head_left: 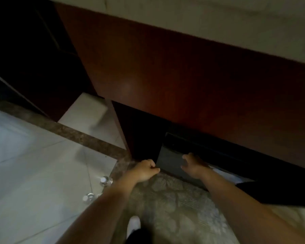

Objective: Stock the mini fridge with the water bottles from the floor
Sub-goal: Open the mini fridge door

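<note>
1 head-worn camera looks steeply down at the floor (28, 155).

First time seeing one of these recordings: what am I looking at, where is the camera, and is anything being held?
No machine here: a person wears one wide-angle camera on the head, looking down at two bare arms. The left hand is curled at the left edge of the dark grey mini fridge, set low in a red-brown wooden cabinet; whether it grips that edge is unclear. The right hand reaches the fridge front with fingers spread, holding nothing. One clear plastic water bottle and a second bottle are on the pale tiled floor, left of the arms. A white shoe shows on the patterned carpet.
</note>
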A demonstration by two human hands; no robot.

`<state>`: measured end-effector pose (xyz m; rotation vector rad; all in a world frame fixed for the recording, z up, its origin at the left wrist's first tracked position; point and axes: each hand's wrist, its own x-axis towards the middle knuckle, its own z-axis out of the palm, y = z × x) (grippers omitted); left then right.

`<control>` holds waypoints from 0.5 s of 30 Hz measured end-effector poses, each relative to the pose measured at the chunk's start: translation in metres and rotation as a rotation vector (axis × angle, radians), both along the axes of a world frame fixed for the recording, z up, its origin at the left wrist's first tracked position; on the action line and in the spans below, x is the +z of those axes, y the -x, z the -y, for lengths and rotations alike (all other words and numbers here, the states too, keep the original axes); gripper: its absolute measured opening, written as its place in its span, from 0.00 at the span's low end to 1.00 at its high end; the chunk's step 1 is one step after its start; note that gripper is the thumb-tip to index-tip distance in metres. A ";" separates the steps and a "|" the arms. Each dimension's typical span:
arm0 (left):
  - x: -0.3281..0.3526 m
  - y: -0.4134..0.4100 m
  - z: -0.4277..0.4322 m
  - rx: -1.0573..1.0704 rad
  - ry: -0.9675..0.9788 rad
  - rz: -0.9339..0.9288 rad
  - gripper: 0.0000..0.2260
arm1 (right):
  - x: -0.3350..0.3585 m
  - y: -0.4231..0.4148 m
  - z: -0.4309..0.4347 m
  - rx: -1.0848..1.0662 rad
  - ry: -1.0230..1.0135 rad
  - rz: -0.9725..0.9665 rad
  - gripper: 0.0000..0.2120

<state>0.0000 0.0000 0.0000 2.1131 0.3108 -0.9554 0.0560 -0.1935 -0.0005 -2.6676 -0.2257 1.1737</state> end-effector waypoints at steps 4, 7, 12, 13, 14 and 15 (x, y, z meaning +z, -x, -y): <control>-0.025 -0.013 0.006 0.039 0.024 -0.004 0.25 | -0.028 -0.008 -0.002 -0.058 -0.010 0.164 0.26; -0.038 -0.026 0.013 -0.003 -0.013 0.041 0.26 | -0.045 -0.012 -0.003 -0.057 0.027 0.238 0.25; -0.053 -0.048 0.024 -0.025 -0.024 0.145 0.33 | -0.065 -0.013 -0.009 -0.101 0.004 0.349 0.22; -0.058 -0.052 0.027 -0.031 -0.031 0.165 0.34 | -0.070 -0.013 -0.009 -0.127 -0.009 0.385 0.21; -0.062 -0.056 0.028 -0.033 -0.033 0.190 0.35 | -0.074 -0.013 -0.008 -0.151 -0.027 0.420 0.20; -0.065 -0.060 0.030 -0.031 -0.031 0.217 0.36 | -0.077 -0.013 -0.007 -0.173 -0.043 0.450 0.20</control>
